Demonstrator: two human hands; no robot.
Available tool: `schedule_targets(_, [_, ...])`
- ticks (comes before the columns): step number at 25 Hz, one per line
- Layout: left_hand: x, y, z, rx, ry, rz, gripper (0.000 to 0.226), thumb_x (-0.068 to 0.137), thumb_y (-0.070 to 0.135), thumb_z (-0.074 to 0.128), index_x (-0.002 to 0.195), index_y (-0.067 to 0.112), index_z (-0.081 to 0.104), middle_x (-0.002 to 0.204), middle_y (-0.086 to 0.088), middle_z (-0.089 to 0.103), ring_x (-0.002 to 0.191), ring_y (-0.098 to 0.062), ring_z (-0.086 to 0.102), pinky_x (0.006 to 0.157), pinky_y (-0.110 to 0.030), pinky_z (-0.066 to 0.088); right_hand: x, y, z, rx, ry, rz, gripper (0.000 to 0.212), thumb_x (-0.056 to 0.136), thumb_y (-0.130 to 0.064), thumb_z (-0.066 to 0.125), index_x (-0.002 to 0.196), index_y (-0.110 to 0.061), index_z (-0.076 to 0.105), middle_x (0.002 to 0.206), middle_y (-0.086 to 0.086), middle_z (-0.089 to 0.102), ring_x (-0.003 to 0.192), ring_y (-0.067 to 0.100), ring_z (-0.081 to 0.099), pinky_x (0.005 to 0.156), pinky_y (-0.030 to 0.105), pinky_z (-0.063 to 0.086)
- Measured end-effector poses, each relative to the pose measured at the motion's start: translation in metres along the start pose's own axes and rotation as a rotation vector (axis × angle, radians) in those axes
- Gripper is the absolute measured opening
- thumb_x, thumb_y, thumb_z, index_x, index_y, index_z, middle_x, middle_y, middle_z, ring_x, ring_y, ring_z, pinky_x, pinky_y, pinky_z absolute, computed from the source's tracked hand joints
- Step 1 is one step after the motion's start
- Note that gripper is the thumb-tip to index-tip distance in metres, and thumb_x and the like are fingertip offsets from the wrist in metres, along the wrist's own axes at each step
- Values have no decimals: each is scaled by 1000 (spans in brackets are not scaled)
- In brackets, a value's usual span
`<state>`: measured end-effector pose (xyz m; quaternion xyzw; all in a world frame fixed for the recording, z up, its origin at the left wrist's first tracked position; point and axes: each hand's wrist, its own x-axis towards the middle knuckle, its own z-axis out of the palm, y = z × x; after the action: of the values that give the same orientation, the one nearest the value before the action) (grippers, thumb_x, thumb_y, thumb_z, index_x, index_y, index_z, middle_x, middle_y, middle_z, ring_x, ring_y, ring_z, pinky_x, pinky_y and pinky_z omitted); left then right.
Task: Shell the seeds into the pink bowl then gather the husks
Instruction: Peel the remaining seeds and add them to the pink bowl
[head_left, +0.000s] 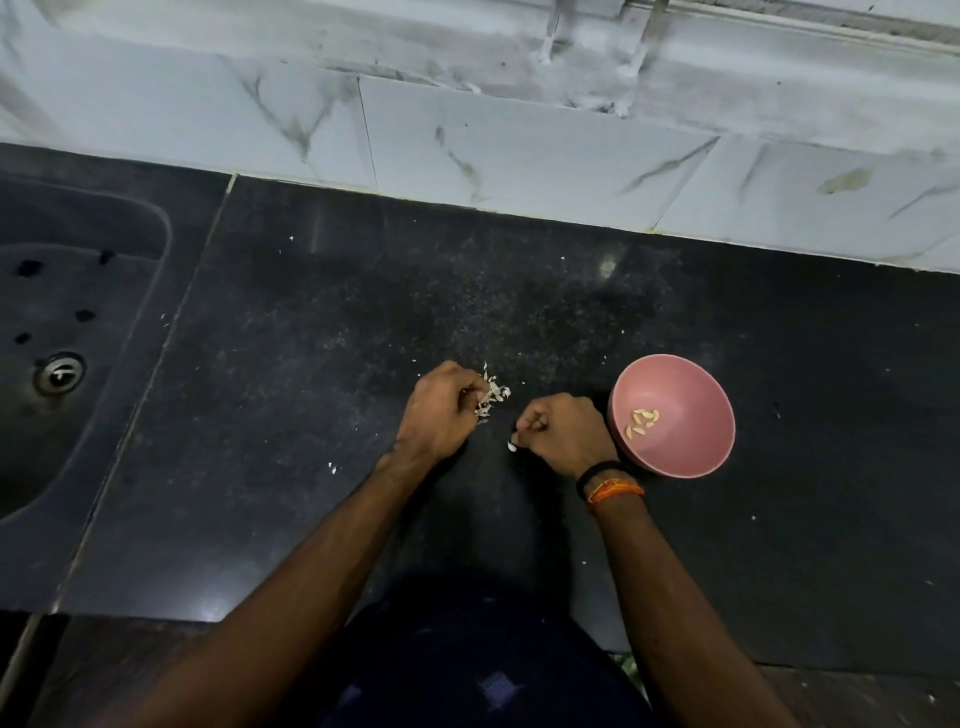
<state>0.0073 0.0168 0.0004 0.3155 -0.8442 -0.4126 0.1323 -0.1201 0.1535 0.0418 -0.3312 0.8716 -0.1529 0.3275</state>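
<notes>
Beside pink bowl (675, 457), left hand (441, 410) grips husks (491, 397); right hand (563, 431) pinches one.

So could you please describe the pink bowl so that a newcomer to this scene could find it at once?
Start at the black countertop that runs below the marbled wall tiles, with the sink at its left end. The pink bowl stands on the counter just right of the right hand. It is the only coloured, round vessel there, and holds a few pale shelled seeds.

bowl (691, 457) — 1 | hands — 2 (441, 413) (563, 431) | sink (78, 291) — 1
</notes>
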Motion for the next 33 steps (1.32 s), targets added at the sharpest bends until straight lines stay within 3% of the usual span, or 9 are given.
schedule_targets(4, [-3, 4, 0, -85, 28, -140, 8, 90, 17, 71, 88, 22, 76, 75, 15, 70, 68, 2, 65, 69, -19, 52, -1, -2, 12, -74, -41, -14, 14, 78, -22, 83, 79, -25, 69, 87, -5, 71, 87, 17, 68, 77, 29, 53])
schedule_targets(8, [-2, 6, 0, -59, 47, -114, 20, 80, 2, 73, 77, 21, 75, 84, 12, 65, 71, -1, 63, 69, -15, 51, -2, -3, 15, -133, 22, -85, 9, 87, -18, 67, 82, -25, 64, 99, 1, 67, 93, 22, 64, 80, 31, 49])
schedule_targets(11, [1, 9, 1, -186, -31, -173, 18, 84, 2, 72, 84, 19, 75, 82, 12, 71, 74, -2, 68, 73, -18, 55, -3, -5, 14, -37, 142, -105, 2, 90, -20, 65, 90, -21, 64, 92, 0, 68, 86, 19, 63, 74, 27, 44])
schedule_targets(14, [4, 12, 5, -429, -149, -308, 8, 91, 15, 73, 86, 20, 75, 80, 1, 76, 76, -15, 73, 74, -32, 61, 0, -9, 12, 117, 225, -119, 4, 88, -19, 70, 91, -20, 68, 86, -5, 70, 81, 13, 65, 74, 28, 51])
schedule_targets(17, [4, 12, 9, -571, -205, -366, 4, 92, 14, 73, 89, 15, 75, 83, -6, 76, 76, -18, 72, 78, -39, 62, 6, -8, 10, 209, 270, -147, 7, 87, -16, 74, 88, -22, 70, 82, -9, 70, 78, 8, 66, 73, 24, 53])
schedule_targets(20, [4, 10, 7, -651, -164, -390, 4, 87, 6, 75, 91, 8, 76, 87, -18, 75, 76, -21, 71, 79, -39, 61, 12, -6, 12, 296, 274, -184, 9, 86, -15, 77, 89, -23, 75, 84, -11, 73, 80, 3, 68, 77, 22, 56])
schedule_targets(24, [5, 10, 2, -793, -91, -439, 12, 84, -7, 70, 96, -3, 72, 89, -29, 70, 69, -24, 67, 68, -34, 57, 15, -9, 15, 450, 278, -219, 11, 86, -10, 76, 92, -20, 79, 88, -12, 76, 85, 0, 70, 78, 15, 52])
schedule_targets(33, [-1, 7, -2, -989, -26, -514, 16, 81, -13, 65, 93, -4, 69, 81, -19, 70, 72, -25, 69, 68, -33, 59, 20, -15, 20, 409, 255, -208, 8, 91, -20, 74, 97, -20, 79, 91, -11, 76, 87, 0, 69, 81, 17, 54])
